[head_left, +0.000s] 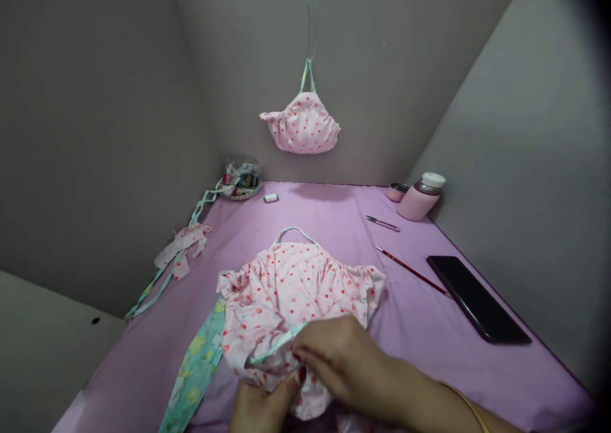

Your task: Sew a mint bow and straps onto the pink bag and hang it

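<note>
A pink dotted cloth garment (305, 280) with gathered sides and a thin loop at its top lies on the purple cloth. My right hand (348, 363) pinches its lower edge by a mint green trim (279, 344). Below it, my left hand (265, 407) grips the same lower edge, its thumb on the fabric and its other fingers hidden underneath. A green floral strip (198, 363) hangs out from the garment's left side toward the front edge.
On the right lie a black phone (477, 299), a thin brush (413, 270), thread snips (382, 223) and a pink jar (419, 197). At the left are fabric scraps (184, 245) and a basket (241, 184). A dotted pouch (305, 127) hangs at the back.
</note>
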The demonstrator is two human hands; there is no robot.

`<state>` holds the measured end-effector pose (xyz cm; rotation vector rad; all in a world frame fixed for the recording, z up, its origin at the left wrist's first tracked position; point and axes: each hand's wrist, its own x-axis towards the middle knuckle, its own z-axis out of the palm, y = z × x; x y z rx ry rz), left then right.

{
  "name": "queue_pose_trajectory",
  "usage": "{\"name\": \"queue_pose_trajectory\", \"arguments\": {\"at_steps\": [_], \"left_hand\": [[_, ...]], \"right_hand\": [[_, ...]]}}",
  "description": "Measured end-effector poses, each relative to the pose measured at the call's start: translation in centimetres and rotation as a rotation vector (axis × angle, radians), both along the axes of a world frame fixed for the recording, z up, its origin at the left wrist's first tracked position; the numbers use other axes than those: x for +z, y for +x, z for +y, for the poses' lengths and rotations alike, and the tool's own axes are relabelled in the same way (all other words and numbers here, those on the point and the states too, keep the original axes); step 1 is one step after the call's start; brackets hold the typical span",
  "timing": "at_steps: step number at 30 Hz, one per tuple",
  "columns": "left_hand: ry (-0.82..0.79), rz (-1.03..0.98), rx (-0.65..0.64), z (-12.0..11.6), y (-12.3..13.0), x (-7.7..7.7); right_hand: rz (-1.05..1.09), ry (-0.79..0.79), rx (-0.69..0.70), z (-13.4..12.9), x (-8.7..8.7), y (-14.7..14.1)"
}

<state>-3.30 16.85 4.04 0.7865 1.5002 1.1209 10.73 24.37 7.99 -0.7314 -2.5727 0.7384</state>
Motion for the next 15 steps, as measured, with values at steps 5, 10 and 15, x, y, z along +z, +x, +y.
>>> {"name": "queue_pose_trajectory", "arguments": {"at_steps": [5, 10, 15], "left_hand": [[0.027, -0.052, 0.164, -0.4, -0.3, -0.5], [-0.005, -0.041, 0.020, 0.0, -0.5, -0.2], [-0.045, 0.038, -0.046, 0.1, -0.6, 0.4]], "right_hand": [[-0.001, -0.224, -0.161, 0.9, -0.8, 0.9], [0.011, 0.094, 0.069, -2.0, -2.0, 0.8], [0.001, -0.066, -0.111, 0.3, 0.0, 0.3]]}}
